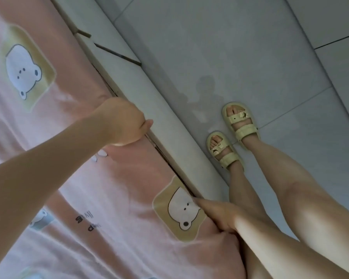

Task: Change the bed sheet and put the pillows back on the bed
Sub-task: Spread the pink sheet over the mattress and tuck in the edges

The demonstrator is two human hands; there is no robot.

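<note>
Bed sheet [101,198], pink, lies spread flat up to the bed frame [149,93]. My left hand [120,121] and right hand [218,215] each grip its edge there. I would pull taut, then tuck down evenly.

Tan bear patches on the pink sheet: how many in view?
2 tan bear patches: one upper left; one lower centre, beside the right hand. More may be hidden.
</note>
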